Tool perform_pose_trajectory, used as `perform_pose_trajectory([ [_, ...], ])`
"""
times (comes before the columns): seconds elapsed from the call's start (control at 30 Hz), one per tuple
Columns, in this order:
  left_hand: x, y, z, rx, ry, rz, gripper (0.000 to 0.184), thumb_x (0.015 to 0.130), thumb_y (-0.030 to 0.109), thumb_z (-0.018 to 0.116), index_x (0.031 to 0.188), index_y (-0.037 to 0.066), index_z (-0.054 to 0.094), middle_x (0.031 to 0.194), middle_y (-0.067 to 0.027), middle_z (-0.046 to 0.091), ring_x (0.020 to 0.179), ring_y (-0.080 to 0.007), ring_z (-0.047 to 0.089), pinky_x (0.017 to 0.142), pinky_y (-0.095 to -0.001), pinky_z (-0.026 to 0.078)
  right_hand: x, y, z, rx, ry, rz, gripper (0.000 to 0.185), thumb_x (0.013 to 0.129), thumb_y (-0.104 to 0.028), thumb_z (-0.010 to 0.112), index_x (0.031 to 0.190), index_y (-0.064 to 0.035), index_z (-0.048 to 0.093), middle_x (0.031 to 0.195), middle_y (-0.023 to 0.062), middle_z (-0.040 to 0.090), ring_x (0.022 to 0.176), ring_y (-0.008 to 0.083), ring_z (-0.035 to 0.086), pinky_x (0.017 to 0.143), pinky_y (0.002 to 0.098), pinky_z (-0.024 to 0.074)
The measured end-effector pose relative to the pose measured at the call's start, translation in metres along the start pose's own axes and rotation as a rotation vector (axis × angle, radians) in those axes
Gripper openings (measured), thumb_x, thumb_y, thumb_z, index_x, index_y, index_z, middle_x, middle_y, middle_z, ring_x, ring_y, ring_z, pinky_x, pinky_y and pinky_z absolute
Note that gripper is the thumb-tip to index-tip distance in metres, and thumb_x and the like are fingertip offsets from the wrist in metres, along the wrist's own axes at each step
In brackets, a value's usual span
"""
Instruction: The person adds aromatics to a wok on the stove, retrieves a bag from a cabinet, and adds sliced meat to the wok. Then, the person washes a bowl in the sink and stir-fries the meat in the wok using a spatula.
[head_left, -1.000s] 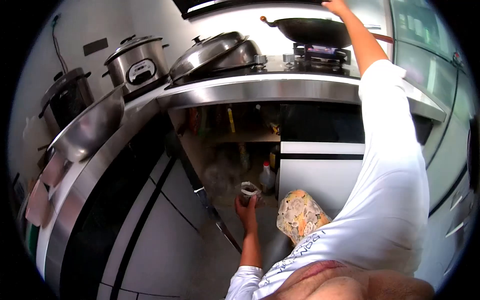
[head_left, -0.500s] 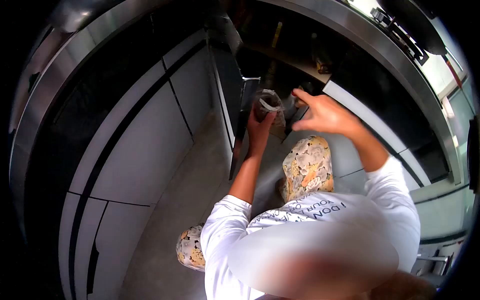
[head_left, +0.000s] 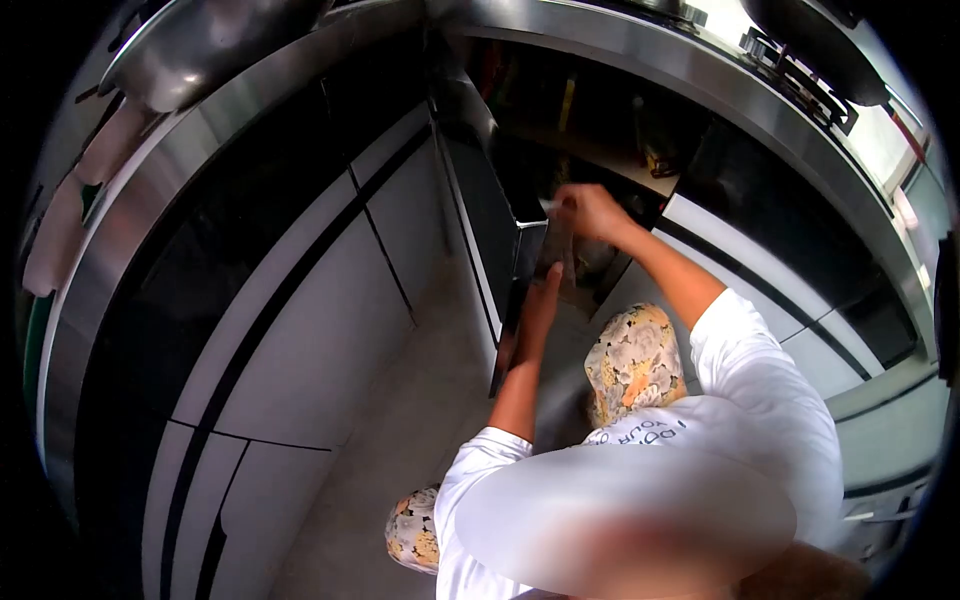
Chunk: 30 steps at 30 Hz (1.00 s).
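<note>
A clear plastic bag (head_left: 568, 250) with dark contents hangs upright between my hands, just inside the open corner cabinet. My left hand (head_left: 540, 298) is wrapped round its lower part, partly hidden by the cabinet door's edge. Higher up, my right hand (head_left: 594, 214) has its fingers closed on the bag's top. The open cabinet door (head_left: 475, 185) stands close along the left side of my left forearm. What the bag contains is too dark to make out.
Inside the dark cabinet, a bottle (head_left: 655, 145) stands on a shelf (head_left: 610, 152). A metal wok (head_left: 205, 50) rests on the counter at upper left. A black pan (head_left: 815, 50) sits by the stove at upper right. My patterned knee (head_left: 635, 355) is below the right hand.
My right hand has moved left from beside the bag and closed on its top. The bag's top is now drawn up. The view has shifted slightly.
</note>
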<state>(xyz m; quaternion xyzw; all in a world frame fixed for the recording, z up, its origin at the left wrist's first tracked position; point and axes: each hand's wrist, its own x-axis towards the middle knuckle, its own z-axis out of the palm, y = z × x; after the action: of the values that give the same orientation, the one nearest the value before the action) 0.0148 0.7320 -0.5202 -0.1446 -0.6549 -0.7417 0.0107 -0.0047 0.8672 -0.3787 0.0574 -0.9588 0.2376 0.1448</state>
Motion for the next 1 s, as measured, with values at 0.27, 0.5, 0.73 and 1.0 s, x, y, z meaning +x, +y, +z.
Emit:
perform_pose_trajectory([
  [0.27, -0.004, -0.023, 0.014, 0.018, -0.100, 0.050, 0.053, 0.085, 0.036, 0.055, 0.121, -0.001, 0.043, 0.119, -0.0188, 0.048, 0.111, -0.0298, 0.046, 0.092, -0.0349, 0.035, 0.105, 0.026, -0.065, 0.527, 0.538, 0.371, 0.031, 0.085, -0.011, 0.048, 0.106, 0.0109, 0.044, 0.077, 0.0197, 0.062, 0.055, 0.0219, 0.063, 0.047, 0.0323, 0.0501],
  [0.5, -0.010, -0.077, 0.027, 0.251, -0.207, -0.021, 0.036, 0.085, 0.023, 0.056, 0.112, 0.001, 0.050, 0.106, -0.0172, 0.056, 0.101, -0.0294, 0.054, 0.088, -0.0365, 0.040, 0.208, 0.179, -0.050, 0.183, 0.773, 0.141, 0.047, 0.084, -0.025, 0.050, 0.121, 0.0025, 0.040, 0.115, 0.0245, 0.048, 0.099, 0.0354, 0.052, 0.079, 0.0433, 0.0436],
  [0.73, -0.012, -0.098, 0.029, 0.159, -0.027, 0.110, 0.031, 0.082, 0.011, 0.057, 0.110, 0.002, 0.050, 0.102, -0.0152, 0.056, 0.099, -0.0266, 0.055, 0.083, -0.0336, 0.044, 0.231, 0.218, -0.055, -0.081, 0.810, 0.220, 0.052, 0.081, -0.032, 0.051, 0.121, -0.0001, 0.042, 0.118, 0.0238, 0.047, 0.108, 0.0362, 0.045, 0.089, 0.0439, 0.0357],
  [1.0, -0.015, -0.119, 0.008, 0.233, 0.003, -0.025, 0.032, 0.081, 0.009, 0.058, 0.112, 0.002, 0.049, 0.100, -0.0106, 0.058, 0.093, -0.0209, 0.057, 0.079, -0.0315, 0.046, 0.233, 0.239, -0.057, -0.140, 0.736, 0.255, 0.051, 0.081, -0.032, 0.051, 0.121, -0.0010, 0.043, 0.119, 0.0236, 0.047, 0.109, 0.0367, 0.045, 0.091, 0.0445, 0.0351],
])
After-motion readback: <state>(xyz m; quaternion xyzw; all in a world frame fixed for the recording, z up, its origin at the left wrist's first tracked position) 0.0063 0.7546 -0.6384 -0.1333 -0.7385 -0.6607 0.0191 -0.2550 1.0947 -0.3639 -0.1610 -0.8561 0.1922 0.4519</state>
